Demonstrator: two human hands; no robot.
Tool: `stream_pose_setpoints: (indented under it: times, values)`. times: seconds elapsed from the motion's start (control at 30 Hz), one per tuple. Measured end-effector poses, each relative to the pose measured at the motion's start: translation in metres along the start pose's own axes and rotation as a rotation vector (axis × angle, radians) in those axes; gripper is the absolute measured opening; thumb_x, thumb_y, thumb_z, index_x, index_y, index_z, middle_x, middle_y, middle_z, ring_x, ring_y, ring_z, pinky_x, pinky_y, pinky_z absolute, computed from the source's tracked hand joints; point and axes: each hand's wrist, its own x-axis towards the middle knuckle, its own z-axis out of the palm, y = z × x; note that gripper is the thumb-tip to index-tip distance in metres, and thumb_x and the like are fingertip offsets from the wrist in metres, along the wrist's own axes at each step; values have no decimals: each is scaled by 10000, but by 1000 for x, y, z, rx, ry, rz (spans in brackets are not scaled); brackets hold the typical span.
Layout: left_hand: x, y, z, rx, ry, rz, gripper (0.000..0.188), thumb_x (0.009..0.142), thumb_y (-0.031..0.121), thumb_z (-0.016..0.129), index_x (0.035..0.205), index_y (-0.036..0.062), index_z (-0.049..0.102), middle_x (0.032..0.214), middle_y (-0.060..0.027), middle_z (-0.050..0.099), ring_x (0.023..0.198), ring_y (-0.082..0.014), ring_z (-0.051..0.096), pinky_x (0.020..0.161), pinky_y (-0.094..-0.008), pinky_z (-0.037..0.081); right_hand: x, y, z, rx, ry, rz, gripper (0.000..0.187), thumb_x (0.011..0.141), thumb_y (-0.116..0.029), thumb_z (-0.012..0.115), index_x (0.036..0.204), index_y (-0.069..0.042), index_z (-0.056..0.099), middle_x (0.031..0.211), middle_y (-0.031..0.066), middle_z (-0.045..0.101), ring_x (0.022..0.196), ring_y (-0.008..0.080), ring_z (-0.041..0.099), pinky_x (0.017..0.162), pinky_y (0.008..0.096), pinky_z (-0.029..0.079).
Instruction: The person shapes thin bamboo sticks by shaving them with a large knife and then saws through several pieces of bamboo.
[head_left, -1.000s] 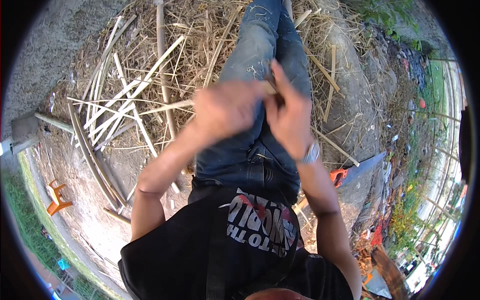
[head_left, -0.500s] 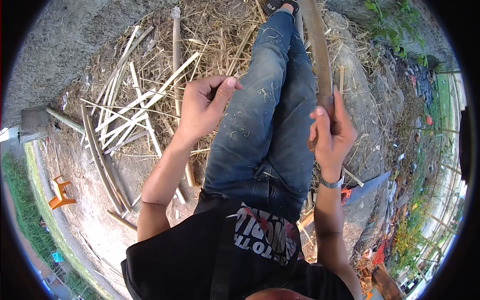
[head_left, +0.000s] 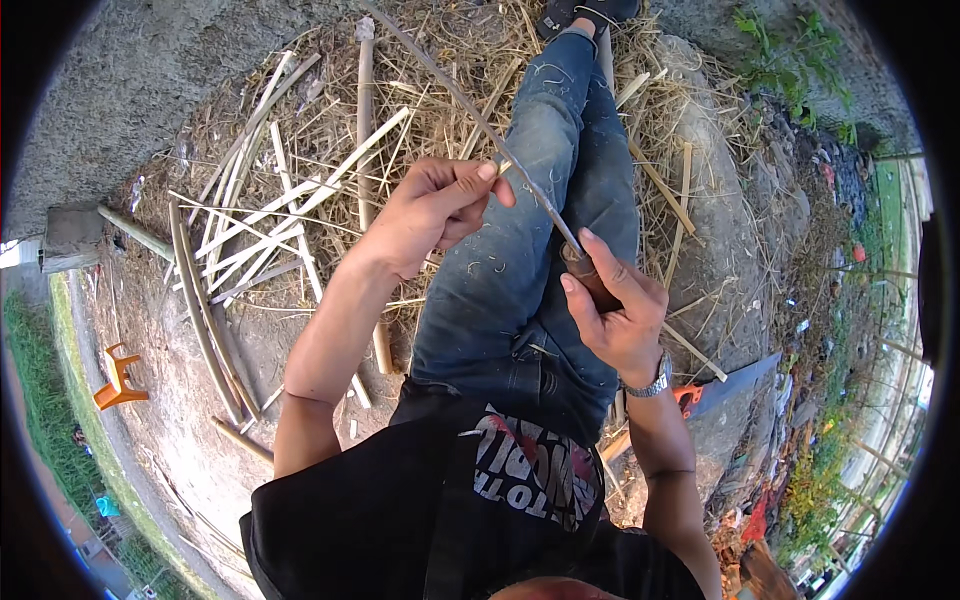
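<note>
My right hand (head_left: 620, 310) is closed round the brown handle of a long machete (head_left: 465, 105). Its narrow blade, seen nearly edge-on, slants up and to the left over my outstretched legs. My left hand (head_left: 435, 210), to the left of the blade, pinches a small pale piece of bamboo (head_left: 505, 166) between thumb and fingertips. That piece lies right by the blade; whether the two touch I cannot tell. Curled shavings cling to my jeans (head_left: 490, 260).
Split pale strips (head_left: 290, 215) lie crossed on the ground at left, beside a long round pole (head_left: 365, 130). A handsaw (head_left: 735, 385) with an orange handle lies at right. An orange plastic stool (head_left: 120, 378) stands far left. Straw litter surrounds my legs; a rough wall (head_left: 130, 110) rises beyond.
My right hand has swung the machete inward and tilted its blade leftward across my legs. My left hand has shifted slightly right, and a pale piece now shows in its pinch beside the blade.
</note>
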Motion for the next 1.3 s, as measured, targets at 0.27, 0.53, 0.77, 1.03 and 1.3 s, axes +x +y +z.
stream_pose_setpoints:
  times: [0.27,0.53,0.77,1.03,1.3]
  values:
    - [1,0,1,83,-116,6,398,1077,335,551,931,2,714,566,78,384,449,-29,262,436,-244,180,1,9,7,8,14,-31,477,850,-105,791,1316,-101,690,754,106,710,555,224,640,514,342,498]
    - [-18,18,0,19,-175,64,424,1104,323,477,914,-7,662,548,76,321,446,-47,244,426,-258,183,21,107,21,-112,68,269,434,935,-127,737,1357,-70,654,889,181,755,650,198,686,615,284,520]
    - [-9,-10,-11,-315,-259,-84,417,1100,344,479,889,12,617,579,91,218,468,-52,202,434,-257,157,12,52,-5,169,178,361,486,924,-57,736,1392,-8,613,978,85,771,793,70,658,751,242,532]
    - [-7,-9,-3,-206,-260,-45,427,1106,386,447,930,35,616,564,88,249,476,-53,236,442,-252,195,9,-3,-18,138,-49,193,506,869,-76,784,1347,5,641,965,135,787,799,145,755,721,253,560]
    - [-2,-19,-6,-264,-152,59,411,1119,398,396,864,102,526,519,43,322,476,-81,265,459,-254,225,-3,14,-17,-98,142,335,474,871,-118,804,1308,0,666,963,144,787,798,186,766,713,289,571]
